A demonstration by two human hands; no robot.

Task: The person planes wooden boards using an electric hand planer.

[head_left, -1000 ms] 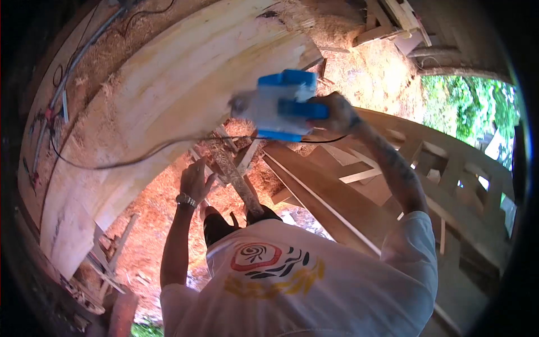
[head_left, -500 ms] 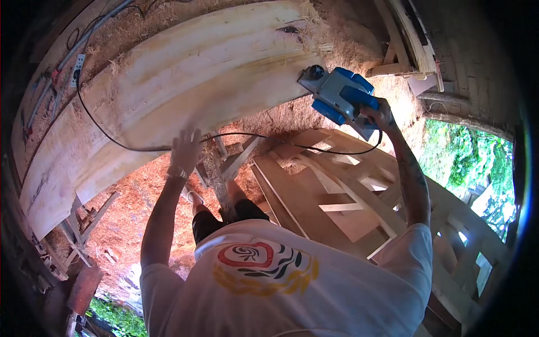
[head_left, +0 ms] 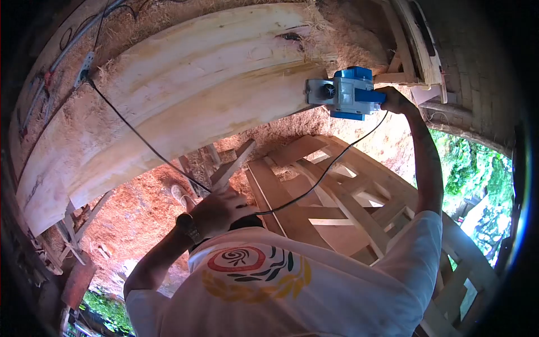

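Note:
A blue and grey power planer [head_left: 343, 94] is at the right end of a long, broad wooden slab [head_left: 196, 84]. My right hand [head_left: 394, 101] is closed round its rear handle. From the planer a black cable [head_left: 324, 178] sags toward my body, then runs up left to a white socket strip [head_left: 84, 68]. My left hand [head_left: 223, 209], with a watch on the wrist, is in front of my waist with the cable passing at its fingers. Its fingers are bent; whether they grip the cable is hard to tell.
A slatted wooden frame [head_left: 342, 191] stands at the right, below the slab. Wood shavings [head_left: 135, 219] cover the ground. Wooden supports [head_left: 224, 163] are under the slab. More timber [head_left: 412, 45] leans at the upper right, and greenery [head_left: 477, 174] shows at the right edge.
The planer has swung level and moved right to the slab's end. My left hand has come down from the slab's edge toward my waist. The cable between them is pulled into straighter lines.

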